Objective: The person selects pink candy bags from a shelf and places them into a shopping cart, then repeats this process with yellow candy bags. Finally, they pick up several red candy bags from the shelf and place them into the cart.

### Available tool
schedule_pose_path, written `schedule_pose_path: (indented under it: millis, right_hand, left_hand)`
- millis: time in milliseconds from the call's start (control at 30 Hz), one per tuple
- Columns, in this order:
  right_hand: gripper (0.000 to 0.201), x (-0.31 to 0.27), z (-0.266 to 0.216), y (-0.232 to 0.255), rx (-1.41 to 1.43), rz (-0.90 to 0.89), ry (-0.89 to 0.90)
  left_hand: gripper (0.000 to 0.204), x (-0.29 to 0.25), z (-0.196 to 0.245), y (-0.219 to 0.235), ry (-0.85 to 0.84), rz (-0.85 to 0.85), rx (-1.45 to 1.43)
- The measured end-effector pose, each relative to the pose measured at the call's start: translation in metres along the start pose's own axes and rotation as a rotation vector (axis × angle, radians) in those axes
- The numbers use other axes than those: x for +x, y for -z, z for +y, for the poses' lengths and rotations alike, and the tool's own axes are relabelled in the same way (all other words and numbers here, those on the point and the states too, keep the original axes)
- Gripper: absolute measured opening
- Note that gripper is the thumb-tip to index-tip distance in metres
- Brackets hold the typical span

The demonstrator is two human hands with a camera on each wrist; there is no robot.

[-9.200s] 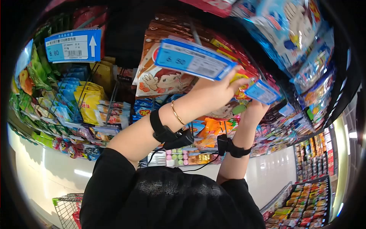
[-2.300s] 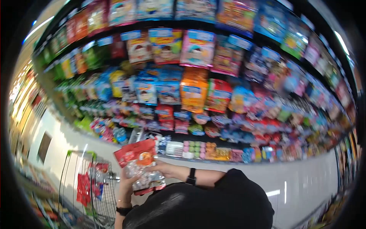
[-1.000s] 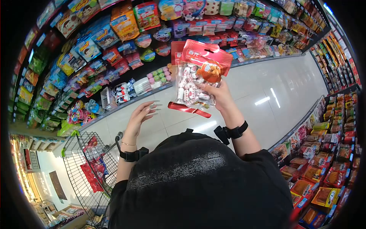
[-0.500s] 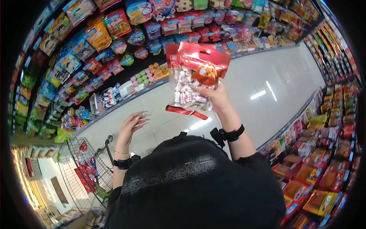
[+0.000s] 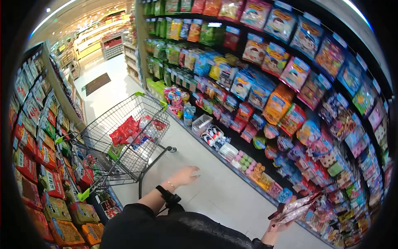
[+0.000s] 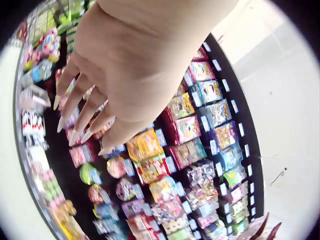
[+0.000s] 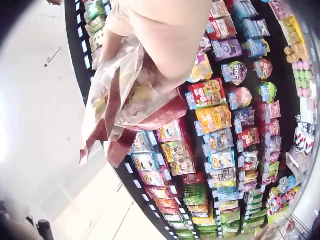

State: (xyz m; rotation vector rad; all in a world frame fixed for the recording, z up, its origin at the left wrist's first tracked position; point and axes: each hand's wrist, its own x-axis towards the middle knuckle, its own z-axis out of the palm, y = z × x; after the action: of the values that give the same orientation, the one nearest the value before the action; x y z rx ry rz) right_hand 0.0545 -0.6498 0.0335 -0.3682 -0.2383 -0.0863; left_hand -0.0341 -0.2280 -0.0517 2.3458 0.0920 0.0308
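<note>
My right hand [image 5: 281, 227], low at the right of the head view, grips red-topped candy bags [image 5: 295, 208] seen nearly edge-on. In the right wrist view the clear sides and red ends of the candy bags [image 7: 142, 102] hang from the right hand [image 7: 160, 42]; wrapped pieces show faintly through the plastic. My left hand [image 5: 185, 176] is held out over the floor, just short of the shopping cart [image 5: 154, 143], touching nothing. Its slightly bent fingers spread apart in the left wrist view, where the left hand [image 6: 125, 70] holds nothing.
Red packets [image 5: 126, 130] and a clear bag [image 5: 151, 124] lie in the cart. A tall candy rack [image 5: 265, 93] runs along the right, with boxed sweets [image 5: 244, 162] on its low ledge. Another snack shelf [image 5: 49, 182] stands left. Tiled floor [image 5: 213, 205] lies between them.
The head view has swung left toward the cart. Earlier both hands held the candy bags; then the left let go. The right hand has kept them, now lower and farther right in view.
</note>
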Motion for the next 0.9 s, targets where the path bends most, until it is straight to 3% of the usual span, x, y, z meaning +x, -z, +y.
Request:
schedule_pose_path:
  millis: [67,133,167,233,267,300,333,367,400,433,500,533,633,800,833,900]
  right_hand:
    - [0.062,0.017,0.03,-0.003,-0.002,-0.095,-0.033]
    - [0.052,0.03,0.071,-0.026,-0.051,0.045,-0.096]
    - [0.052,0.041,0.098,-0.037,-0.044,0.03,-0.102]
    - [0.042,0.07,0.156,-0.044,0.125,-0.404,-0.179]
    - [0.034,0.097,0.168,0.022,0.155,-0.248,-0.414]
    - [0.031,0.082,0.211,-0.063,-0.043,-0.081,-0.241]
    - [0.032,0.062,0.241,-0.153,-0.014,-0.27,-0.364]
    - [0.039,0.083,0.267,-0.102,-0.108,-0.03,-0.36]
    - [0.044,0.075,0.294,-0.134,-0.146,-0.08,-0.378]
    - [0.047,0.082,0.314,-0.12,-0.032,-0.031,-0.537]
    - [0.045,0.081,0.341,-0.148,0.108,-0.226,-0.824]
    - [0.047,0.082,0.355,-0.154,0.066,-0.175,-0.809]
    - [0.05,0.094,0.39,-0.16,-0.039,-0.136,-0.739]
    - [0.055,0.128,0.43,-0.158,-0.179,-0.158,-0.696]
    - [0.055,0.136,0.438,-0.156,-0.177,-0.152,-0.682]
    - [0.054,0.152,0.454,-0.149,-0.173,-0.166,-0.708]
  left_hand:
    - [0.042,-0.016,-0.03,0.043,0.124,0.215,0.057]
    - [0.045,-0.035,-0.054,0.091,0.188,0.312,0.123]
    - [0.049,-0.043,-0.07,0.114,0.254,0.39,0.188]
    - [0.058,-0.057,-0.118,0.151,0.306,0.518,0.296]
    - [0.067,-0.063,-0.141,0.167,0.351,0.622,0.401]
    - [0.077,-0.066,-0.159,0.183,0.447,0.622,0.471]
    - [0.087,-0.067,-0.176,0.196,0.536,0.616,0.538]
    - [0.087,-0.065,-0.192,0.204,0.504,0.6,0.53]
    - [0.091,-0.063,-0.209,0.209,0.596,0.543,0.553]
    - [0.094,-0.062,-0.226,0.211,0.689,0.485,0.578]
    - [0.096,-0.055,-0.283,0.205,0.613,0.388,0.459]
    - [0.097,-0.049,-0.295,0.209,0.565,0.306,0.352]
    - [0.088,-0.028,-0.323,0.213,0.527,0.227,0.448]
    - [0.067,0.02,-0.372,0.204,0.373,0.302,0.316]
    - [0.057,0.028,-0.378,0.194,0.348,0.396,0.245]
    - [0.05,0.033,-0.388,0.192,0.398,0.317,0.13]
